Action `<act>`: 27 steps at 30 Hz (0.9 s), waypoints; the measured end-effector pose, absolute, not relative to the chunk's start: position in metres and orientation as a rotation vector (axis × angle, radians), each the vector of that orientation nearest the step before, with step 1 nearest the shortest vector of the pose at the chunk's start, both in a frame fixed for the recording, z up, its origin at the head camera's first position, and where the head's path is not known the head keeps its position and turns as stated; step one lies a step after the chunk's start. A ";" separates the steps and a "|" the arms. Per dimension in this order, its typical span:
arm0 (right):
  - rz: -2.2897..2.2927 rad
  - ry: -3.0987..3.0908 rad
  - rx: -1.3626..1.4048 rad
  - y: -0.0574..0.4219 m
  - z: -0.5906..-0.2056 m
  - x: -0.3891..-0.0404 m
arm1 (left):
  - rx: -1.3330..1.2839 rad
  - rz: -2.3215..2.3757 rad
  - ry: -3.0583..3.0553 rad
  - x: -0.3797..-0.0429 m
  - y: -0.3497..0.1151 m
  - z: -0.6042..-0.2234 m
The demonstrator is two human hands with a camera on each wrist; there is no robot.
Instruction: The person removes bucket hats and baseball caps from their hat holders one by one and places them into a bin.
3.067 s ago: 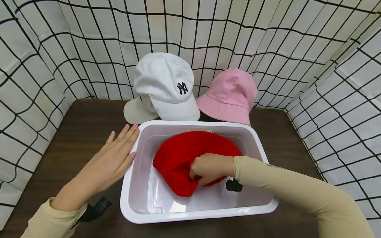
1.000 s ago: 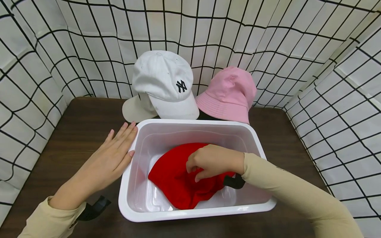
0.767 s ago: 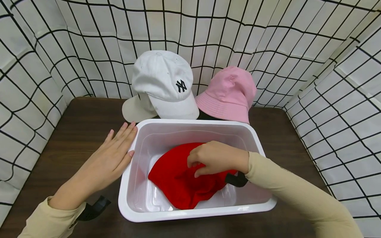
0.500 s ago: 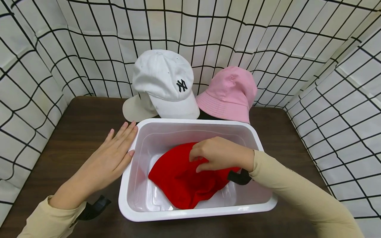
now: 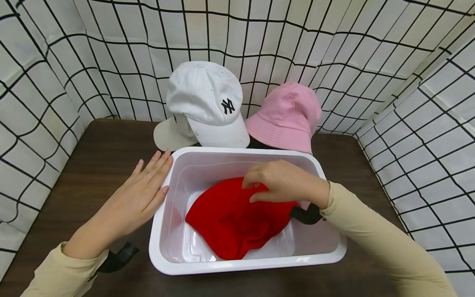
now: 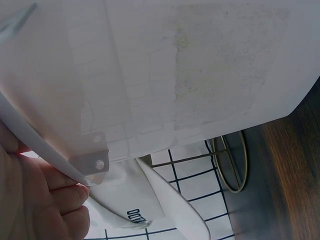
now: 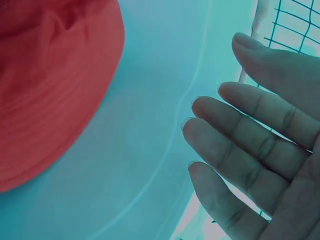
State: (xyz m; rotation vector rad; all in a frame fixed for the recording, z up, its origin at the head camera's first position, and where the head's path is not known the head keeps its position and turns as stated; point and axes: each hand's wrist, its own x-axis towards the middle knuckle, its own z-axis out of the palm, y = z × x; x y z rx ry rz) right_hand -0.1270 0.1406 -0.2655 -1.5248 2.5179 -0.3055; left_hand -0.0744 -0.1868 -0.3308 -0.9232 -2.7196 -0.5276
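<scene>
A red bucket hat (image 5: 230,218) lies slumped on the floor of a white plastic basin (image 5: 178,270). Over the hat's upper right part hovers my right hand (image 5: 283,181), fingers relaxed and holding nothing. In the right wrist view, bare basin wall shows between the fingers and the hat's brim (image 7: 75,135). My left hand (image 5: 139,189) lies with straight fingers along the basin's left rim. The left wrist view shows its fingers (image 6: 67,200) against the outer edge of the basin wall (image 6: 140,75).
Behind the basin stand a white cap (image 5: 204,95) with black letters, a beige cap (image 5: 170,134) partly under it, and a pink bucket hat (image 5: 287,117). Black wire grid (image 5: 426,123) with white backing encloses the dark wooden table (image 5: 107,161) at the back and sides.
My right hand has let go of the red hat, which has settled lower in the basin. It then moved up and right, away from the hat. My left hand has stayed at the rim.
</scene>
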 end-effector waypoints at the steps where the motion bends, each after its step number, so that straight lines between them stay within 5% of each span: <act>1: -0.315 2.524 -1.537 0.141 -0.264 -0.128 | -0.921 -0.527 -2.720 -0.075 -0.187 -0.330; 27: -0.520 2.743 -1.361 0.176 -0.243 -0.150 | -0.910 -0.519 -2.715 -0.072 -0.187 -0.330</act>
